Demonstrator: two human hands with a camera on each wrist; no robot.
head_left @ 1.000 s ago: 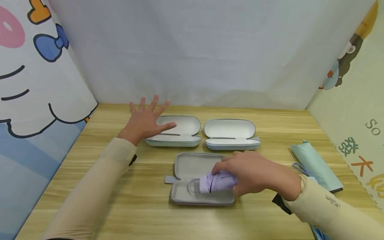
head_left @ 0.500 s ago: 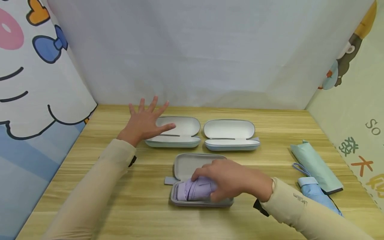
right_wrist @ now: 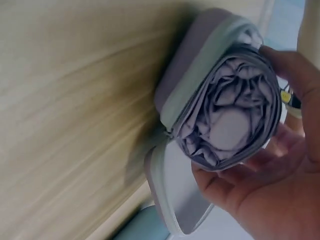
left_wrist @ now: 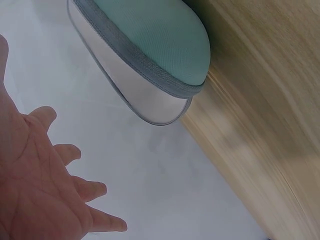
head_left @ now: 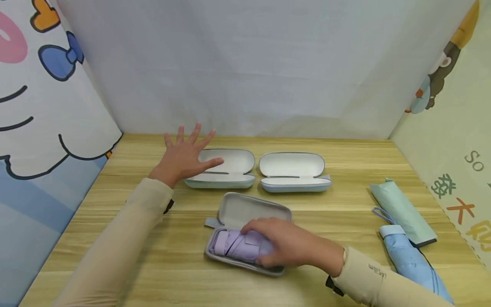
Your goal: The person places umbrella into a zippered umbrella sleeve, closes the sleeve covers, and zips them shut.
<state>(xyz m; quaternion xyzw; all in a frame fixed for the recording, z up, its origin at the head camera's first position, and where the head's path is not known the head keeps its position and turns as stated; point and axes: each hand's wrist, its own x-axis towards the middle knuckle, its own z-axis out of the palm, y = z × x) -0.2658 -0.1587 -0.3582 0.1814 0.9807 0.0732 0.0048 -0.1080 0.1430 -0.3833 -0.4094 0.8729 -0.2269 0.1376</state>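
Note:
My right hand (head_left: 281, 243) grips a lilac folding umbrella (head_left: 243, 246), which lies in the lower half of an open grey case (head_left: 255, 212). In the right wrist view, thumb and fingers curl round the rolled end of the umbrella (right_wrist: 230, 127), beside the wall of the case (right_wrist: 192, 60). My left hand (head_left: 182, 157) has its fingers spread wide near the left end of an open pale-green case (head_left: 234, 161). The left wrist view shows the open palm (left_wrist: 42, 185) apart from that case (left_wrist: 160, 42).
An open light-blue case (head_left: 293, 165) stands right of the pale-green one. On the right of the wooden table (head_left: 161, 273) lie a mint folding umbrella (head_left: 404, 213) and a blue folding umbrella (head_left: 412, 260). A white cloth (head_left: 245, 76) hangs behind.
My right hand has moved left and down, bringing the lilac umbrella into the grey case. The case has turned slightly and shifted towards me. My left hand stays where it was.

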